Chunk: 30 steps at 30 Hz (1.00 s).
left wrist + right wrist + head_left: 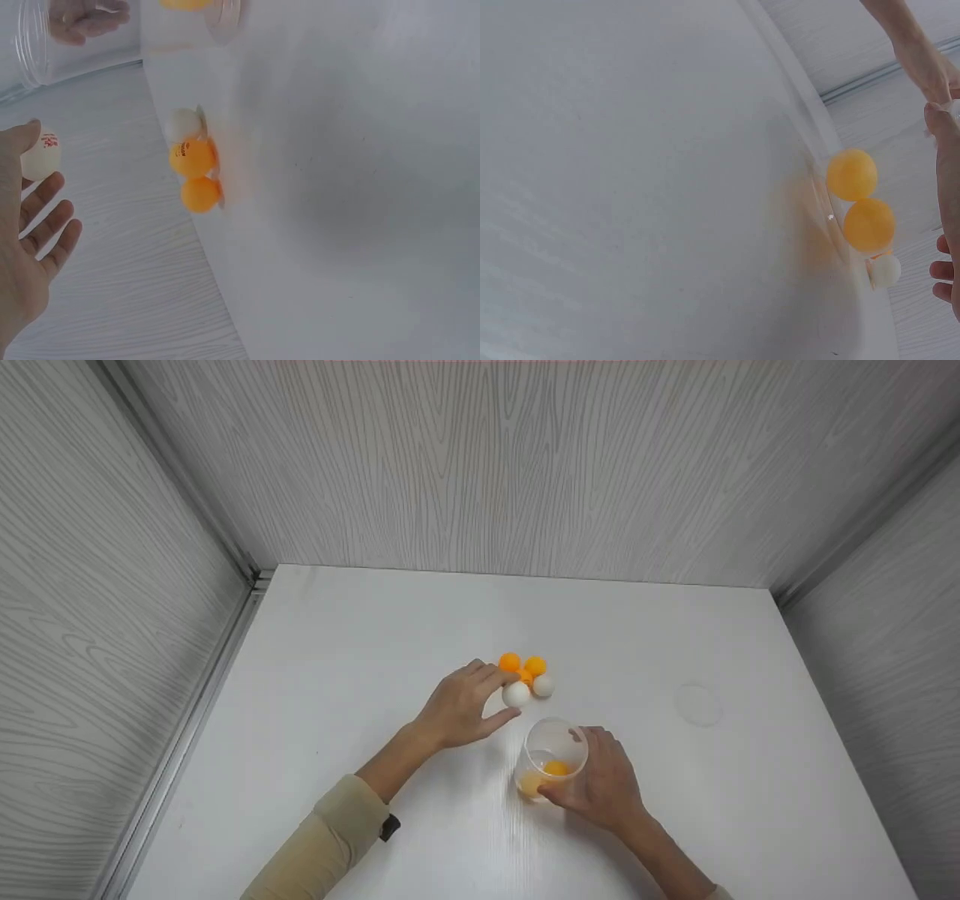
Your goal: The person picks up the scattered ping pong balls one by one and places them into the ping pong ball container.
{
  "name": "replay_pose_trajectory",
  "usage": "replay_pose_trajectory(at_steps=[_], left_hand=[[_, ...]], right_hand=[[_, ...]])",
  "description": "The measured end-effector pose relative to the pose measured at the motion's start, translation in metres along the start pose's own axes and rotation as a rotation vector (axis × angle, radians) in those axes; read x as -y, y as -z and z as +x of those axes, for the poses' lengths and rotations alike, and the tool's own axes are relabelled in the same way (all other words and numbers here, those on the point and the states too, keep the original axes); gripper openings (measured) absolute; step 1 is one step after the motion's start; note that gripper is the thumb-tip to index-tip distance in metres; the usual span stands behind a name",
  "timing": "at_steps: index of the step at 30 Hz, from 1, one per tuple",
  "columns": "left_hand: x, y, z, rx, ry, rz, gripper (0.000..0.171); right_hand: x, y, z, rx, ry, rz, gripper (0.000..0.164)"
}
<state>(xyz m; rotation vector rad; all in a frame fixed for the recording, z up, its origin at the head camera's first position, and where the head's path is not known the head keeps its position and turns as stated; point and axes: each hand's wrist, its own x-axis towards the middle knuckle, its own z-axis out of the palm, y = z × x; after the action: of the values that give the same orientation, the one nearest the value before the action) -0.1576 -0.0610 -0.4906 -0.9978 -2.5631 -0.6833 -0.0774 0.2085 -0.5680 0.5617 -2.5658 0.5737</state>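
Note:
In the head view my left hand (466,705) pinches a white ping-pong ball (515,694) between thumb and fingers. Red print shows on that white ball (43,156) in the left wrist view, where it is held off the table. Just beyond it, three orange ping-pong balls (510,661) and another white ball (543,685) lie clustered on the table. My right hand (606,780) grips the side of a clear plastic jar (555,727), thumb in front and fingers behind. Two orange balls (870,225) sit in the jar's bottom.
A faint clear round piece (698,705), perhaps a lid, lies flat on the white table (360,622) at the right. Wood-grain panels (480,465) rise behind the table and at both sides. A metal rail (187,727) runs along the left edge.

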Motion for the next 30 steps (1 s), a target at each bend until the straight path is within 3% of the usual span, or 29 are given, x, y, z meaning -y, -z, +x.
replay_pose_trajectory(at_steps=[10,30], left_hand=[[-0.013,0.011,0.004,-0.016,-0.092,0.062,0.042],[-0.043,0.027,0.006,0.006,-0.226,0.067,0.045]], right_hand=[[0.001,0.001,0.0,0.001,-0.007,0.014,0.095],[-0.002,0.0,0.001,-0.022,0.025,0.034,0.092]])
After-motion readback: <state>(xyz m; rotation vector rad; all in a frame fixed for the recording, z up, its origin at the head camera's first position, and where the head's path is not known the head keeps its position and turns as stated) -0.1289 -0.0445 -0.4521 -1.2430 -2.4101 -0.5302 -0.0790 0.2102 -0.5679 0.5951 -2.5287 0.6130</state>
